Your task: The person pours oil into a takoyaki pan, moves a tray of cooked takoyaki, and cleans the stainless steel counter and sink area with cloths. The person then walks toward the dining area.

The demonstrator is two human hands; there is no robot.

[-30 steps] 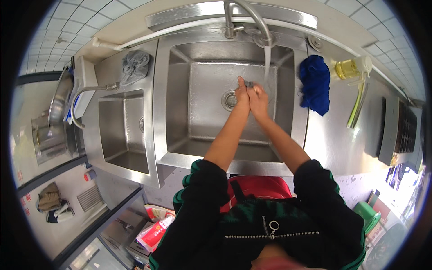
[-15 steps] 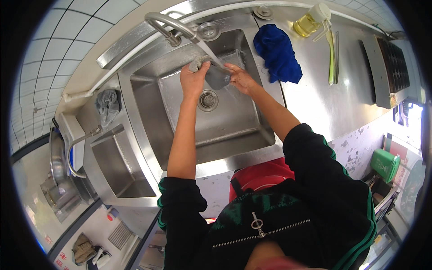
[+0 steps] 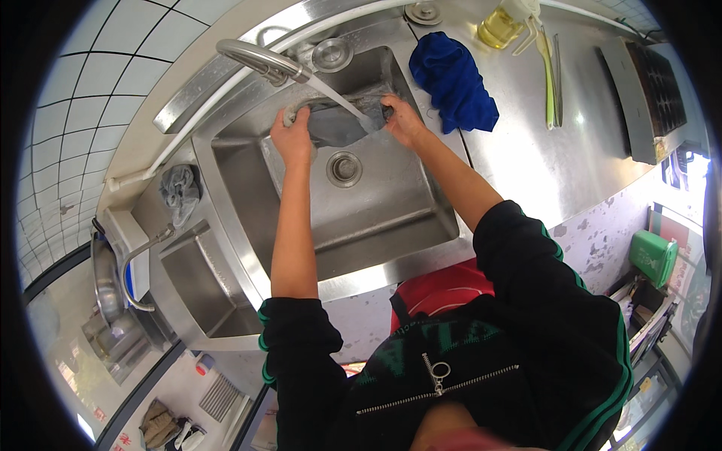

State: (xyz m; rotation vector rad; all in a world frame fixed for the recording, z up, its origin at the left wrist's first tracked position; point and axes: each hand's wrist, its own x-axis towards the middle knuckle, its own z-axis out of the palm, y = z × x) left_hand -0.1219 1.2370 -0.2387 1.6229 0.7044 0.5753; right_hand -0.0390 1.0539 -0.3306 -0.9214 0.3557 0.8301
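Over the large steel sink (image 3: 361,248), a wet, dark grey sheet (image 3: 335,129) is stretched between my two hands. Whether it is cloth or plastic I cannot tell. Gripping its left end is my closed left hand (image 3: 293,135), with a pale, bunched bit (image 3: 289,114) showing by the fingers. My right hand (image 3: 404,120) pinches the other end, its fingertips partly hidden behind the sheet. Water runs from the faucet (image 3: 263,60) onto the sheet near my right hand. Below the sheet lies the round drain (image 3: 344,169).
On the counter to the right lie a blue cloth (image 3: 453,81), an oil jug (image 3: 502,28), green-handled tongs (image 3: 549,83) and a stove (image 3: 643,101). At left are a crumpled grey plastic bag (image 3: 179,194) and a smaller sink (image 3: 207,282) with its own faucet (image 3: 129,274).
My hands have moved apart, the left one leftward, spreading the grey sheet from a bunched shape into a wide one. The whole view has shifted slightly.
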